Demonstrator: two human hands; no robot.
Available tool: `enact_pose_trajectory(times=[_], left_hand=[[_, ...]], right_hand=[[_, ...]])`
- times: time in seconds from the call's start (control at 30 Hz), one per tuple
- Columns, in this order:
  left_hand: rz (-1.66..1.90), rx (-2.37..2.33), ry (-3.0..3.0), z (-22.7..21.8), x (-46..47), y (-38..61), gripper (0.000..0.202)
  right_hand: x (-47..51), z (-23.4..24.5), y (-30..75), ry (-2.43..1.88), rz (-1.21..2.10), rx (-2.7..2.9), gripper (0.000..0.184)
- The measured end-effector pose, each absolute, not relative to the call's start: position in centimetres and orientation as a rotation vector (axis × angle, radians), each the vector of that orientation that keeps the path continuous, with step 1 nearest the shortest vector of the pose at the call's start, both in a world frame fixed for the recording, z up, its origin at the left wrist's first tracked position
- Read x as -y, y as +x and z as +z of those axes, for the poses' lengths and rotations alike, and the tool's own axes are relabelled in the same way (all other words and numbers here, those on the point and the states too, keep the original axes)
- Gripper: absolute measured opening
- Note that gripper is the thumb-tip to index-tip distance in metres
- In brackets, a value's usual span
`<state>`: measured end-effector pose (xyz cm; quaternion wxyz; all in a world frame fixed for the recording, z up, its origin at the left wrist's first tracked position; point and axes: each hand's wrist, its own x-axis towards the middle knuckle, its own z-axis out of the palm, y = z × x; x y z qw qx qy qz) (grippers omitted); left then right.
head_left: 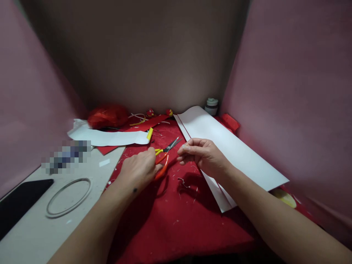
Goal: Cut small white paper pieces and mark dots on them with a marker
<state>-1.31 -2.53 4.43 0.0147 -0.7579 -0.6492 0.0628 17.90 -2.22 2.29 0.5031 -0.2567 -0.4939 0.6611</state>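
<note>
A pair of scissors (168, 149) with yellow and orange handles is in my left hand (140, 164), held by the handles. Its dark blades point away and to the right, slightly apart. My right hand (205, 156) is closed in a pinch just right of the blade tips; whatever may be between the fingertips is too small to make out. Under and beyond that hand lies a large white sheet (228, 146), with a narrow white strip along its left edge. Small white scraps (181, 180) are scattered over the red cloth (176, 227) below my hands.
At the left, a long white strip (115, 138) lies near a yellow piece (150, 134) and a red plastic bag (107, 115). A metal ring (68, 198) and a black flat object (24, 200) rest on the pale surface. A lidded jar (211, 106) stands by the back wall.
</note>
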Motion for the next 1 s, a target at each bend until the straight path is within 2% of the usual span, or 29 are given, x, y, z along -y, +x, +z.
enact_pose_trajectory(times=[0.17, 0.43, 0.5, 0.57, 0.63, 0.7, 0.83, 1.0], left_hand=[[0.206, 2.069, -2.329, 4.0, 1.9, -2.0, 0.037], [0.156, 2.135, -2.295, 3.8, 1.4, -2.3, 0.038], [-0.005, 2.097, -2.298, 4.0, 1.5, -2.3, 0.032], [-0.358, 2.077, -2.428, 4.3, 1.7, -2.3, 0.026], [-0.776, 2.115, -2.741, 4.7, 2.1, -2.1, 0.024], [-1.014, 2.231, -3.082, 4.9, 2.4, -1.9, 0.024], [-1.145, 2.328, -3.32, 4.9, 2.7, -1.8, 0.019], [-1.059, 2.362, -3.384, 4.9, 2.8, -1.5, 0.01]], right_hand=[[2.5, 1.7, 17.5, -0.64, 1.674, 1.282, 0.007], [3.1, 1.3, 16.9, -0.731, 1.686, 1.332, 0.007], [3.2, 1.2, 16.8, -0.749, 1.675, 1.35, 0.008], [3.2, 1.3, 16.7, -0.78, 1.659, 1.361, 0.008], [3.3, 1.3, 16.6, -0.829, 1.638, 1.378, 0.009], [3.3, 1.4, 16.6, -0.88, 1.61, 1.411, 0.009], [3.4, 1.3, 16.5, -0.923, 1.598, 1.465, 0.01], [3.6, 1.4, 16.4, -0.937, 1.625, 1.485, 0.011]])
